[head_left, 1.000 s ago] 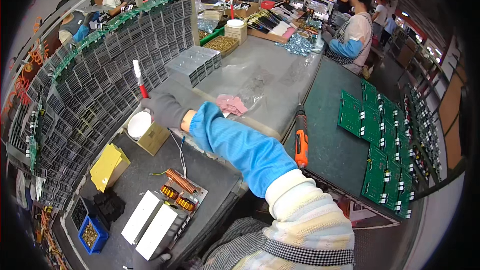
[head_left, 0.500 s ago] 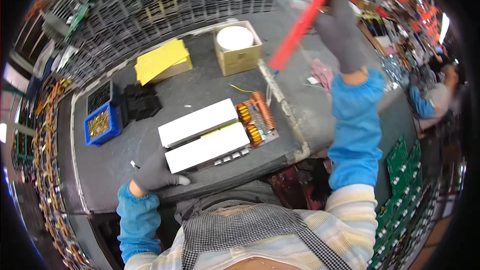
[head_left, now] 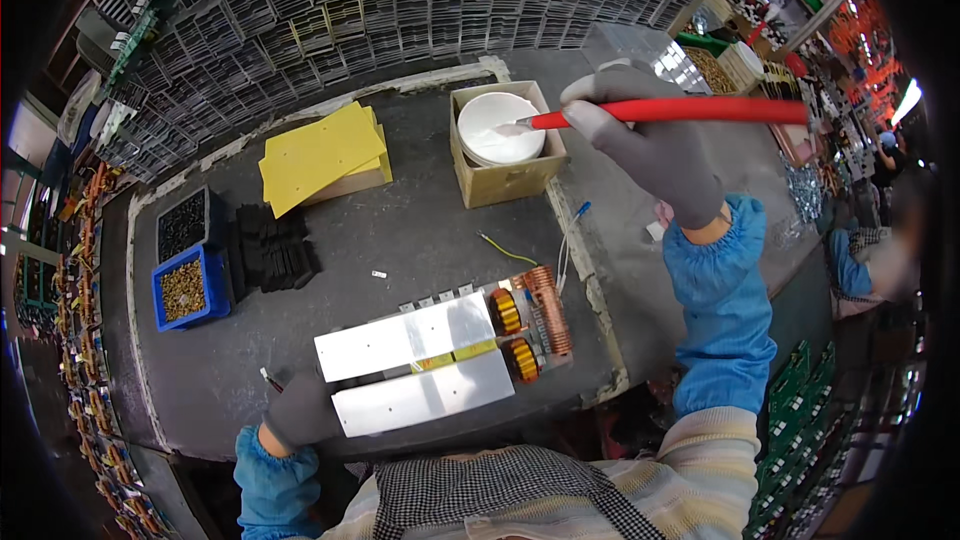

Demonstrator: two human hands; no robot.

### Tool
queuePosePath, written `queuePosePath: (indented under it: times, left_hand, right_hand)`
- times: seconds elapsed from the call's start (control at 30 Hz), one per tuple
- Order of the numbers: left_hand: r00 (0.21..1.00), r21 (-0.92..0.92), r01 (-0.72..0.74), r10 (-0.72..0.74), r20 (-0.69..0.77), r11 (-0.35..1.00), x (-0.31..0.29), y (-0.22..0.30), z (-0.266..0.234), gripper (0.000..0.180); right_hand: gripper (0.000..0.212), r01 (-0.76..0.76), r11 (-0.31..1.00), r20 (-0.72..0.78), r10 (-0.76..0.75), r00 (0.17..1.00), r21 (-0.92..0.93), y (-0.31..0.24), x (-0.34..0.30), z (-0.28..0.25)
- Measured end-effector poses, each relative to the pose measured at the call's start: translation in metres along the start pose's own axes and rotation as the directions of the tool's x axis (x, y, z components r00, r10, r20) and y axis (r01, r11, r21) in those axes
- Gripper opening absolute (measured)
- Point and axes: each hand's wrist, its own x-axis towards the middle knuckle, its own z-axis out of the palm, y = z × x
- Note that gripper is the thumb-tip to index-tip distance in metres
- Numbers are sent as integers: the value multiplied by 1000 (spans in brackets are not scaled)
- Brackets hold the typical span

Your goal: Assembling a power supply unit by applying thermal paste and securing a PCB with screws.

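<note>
My right hand (head_left: 650, 130), in a grey glove, is closed around a brush with a long red handle (head_left: 720, 110). The brush's pale tip dips into a round tub of white paste (head_left: 490, 140), which sits inside a cardboard box (head_left: 510, 185). At the bench's near side lies a circuit board assembly with two flat metal heat sinks (head_left: 420, 395), yellow-wound coils and a copper coil (head_left: 547, 310) at its right end. My gloved left hand (head_left: 300, 410) grips the assembly's left end, its fingers mostly hidden.
Yellow sheets (head_left: 325, 155) are stacked on the bench left of the box. A blue bin (head_left: 215, 285) of small brass-coloured parts, a dark bin (head_left: 185, 225) and black pieces (head_left: 275, 250) stand at left. Stacked grey metal parts (head_left: 420, 10) line the back. Another person (head_left: 865, 265) sits at far right.
My right hand has lowered the brush from the upper right into the tub, turning its handle nearly level. The left hand stays at the assembly's end. The view has shifted slightly.
</note>
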Motion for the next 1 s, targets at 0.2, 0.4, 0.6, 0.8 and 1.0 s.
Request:
queuePosePath:
  times: [0.2,0.4,0.6,0.8,1.0]
  left_hand:
    - [997,102,-28,34,-65,994,7,-4,0,75]
    - [994,87,-45,53,-97,995,8,-7,4,93]
    - [993,23,54,-52,-109,998,5,5,3,76]
    - [985,-32,155,-157,-76,987,2,9,2,59]
    - [986,-56,165,-166,-20,985,1,6,2,71]
  right_hand:
    - [18,-233,970,278,245,929,-75,24,31,36]
    - [23,203,879,277,-84,957,-432,38,26,47]
    - [26,353,794,344,-194,919,-494,24,17,43]
    - [28,448,712,338,-304,891,-540,26,9,45]
    - [28,486,649,325,-362,874,-585,20,-8,45]
